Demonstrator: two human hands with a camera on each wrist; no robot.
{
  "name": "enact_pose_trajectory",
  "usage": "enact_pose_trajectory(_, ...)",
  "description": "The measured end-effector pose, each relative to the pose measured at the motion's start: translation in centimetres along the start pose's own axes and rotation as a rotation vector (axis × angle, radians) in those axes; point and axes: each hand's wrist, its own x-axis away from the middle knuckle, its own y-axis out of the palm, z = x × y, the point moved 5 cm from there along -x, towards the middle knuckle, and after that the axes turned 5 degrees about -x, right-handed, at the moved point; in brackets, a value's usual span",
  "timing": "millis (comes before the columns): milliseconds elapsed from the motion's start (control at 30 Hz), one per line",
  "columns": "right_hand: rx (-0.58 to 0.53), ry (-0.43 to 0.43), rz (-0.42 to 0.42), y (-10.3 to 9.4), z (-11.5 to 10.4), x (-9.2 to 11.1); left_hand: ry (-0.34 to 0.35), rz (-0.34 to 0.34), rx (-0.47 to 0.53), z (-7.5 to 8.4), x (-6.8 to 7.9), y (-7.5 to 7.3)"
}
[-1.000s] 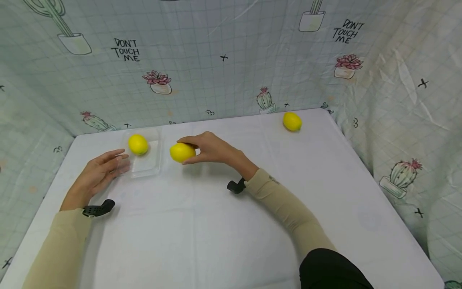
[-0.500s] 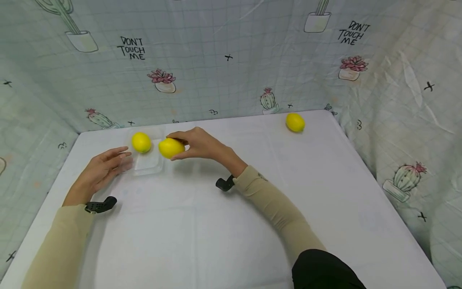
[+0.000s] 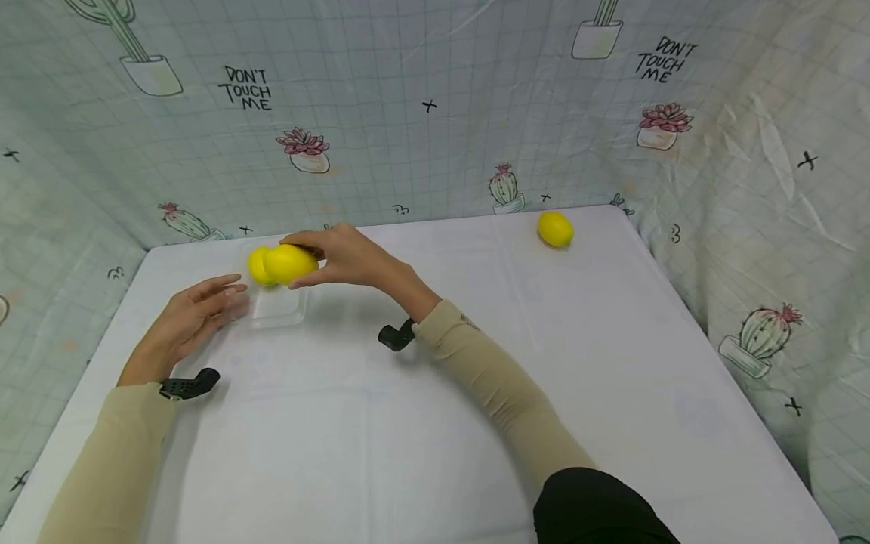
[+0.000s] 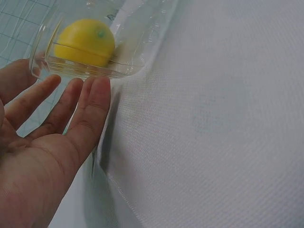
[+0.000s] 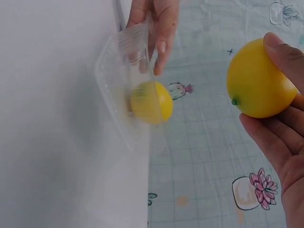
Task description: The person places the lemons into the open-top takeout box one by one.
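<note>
Right hand (image 3: pixel 353 261): my thumb and fingers grip the held lemon (image 3: pixel 291 264) from opposite sides, above the far part of the table (image 3: pixel 435 408)
Held lemon: lifted off the table, over the tray (image 3: pixel 279 311); in the right wrist view its green-tipped end points away from my palm, and a gap shows between it and the tray lemon (image 3: pixel 257 266)
Tray: see-through plastic, standing on the table near the far left corner, close to the far edge
Tray lemon: lies inside the tray, toward the far side; from my head I see it partly hidden behind the held lemon
Left hand (image 3: pixel 204 310): my fingers are extended and grasp nothing; the fingertips meet the tray's left wall, and the hand sits between the tray and the table's left edge
Far lemon (image 3: pixel 556 229): on the table just inside the far edge, near the far right corner, well apart from the tray and from both my hands
Wrists: a black camera (image 3: pixel 192 384) at my left one and another black camera (image 3: pixel 396 335) at my right one, beside my beige sleeves (image 3: pixel 109 461)
Beyond the far edge: a hanging sheet (image 3: pixel 381 136) with a grid, potted plants and the words "DON'T TOUCH ME"
</note>
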Motion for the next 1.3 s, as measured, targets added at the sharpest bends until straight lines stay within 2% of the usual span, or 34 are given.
enact_pose_trajectory(233, 0.004, 0.023, -0.055, 0.6, -0.6, -2.1, -0.01, 0.02, -0.064, -0.1, 0.0, -0.1)
enact_pose_trajectory(333, 0.011, 0.046, -0.093, 0.9, -0.6, -3.1, -0.006, 0.012, -0.049, -0.1, 0.0, -0.1)
enact_pose_trajectory(467, 0.018, 0.078, -0.147, 1.4, -0.2, -4.3, -0.003, 0.002, -0.029, 0.0, 0.0, -0.1)
enact_pose_trajectory(833, 0.002, 0.172, -0.224, 2.9, 1.5, -7.5, -0.05, 0.027, -0.068, 0.2, -0.1, -0.2)
enact_pose_trajectory(1067, -0.014, 0.243, -0.277, 3.7, 2.5, -9.0, -0.059, 0.024, -0.092, 0.4, -0.3, -0.1)
enact_pose_trajectory(1133, -0.019, 0.242, -0.289, 3.8, 2.6, -9.3, -0.065, 0.033, -0.116, 0.4, -0.3, -0.1)
enact_pose_trajectory(1300, -0.032, 0.235, -0.319, 4.2, 3.0, -9.7, -0.071, 0.035, -0.097, 0.5, -0.3, -0.1)
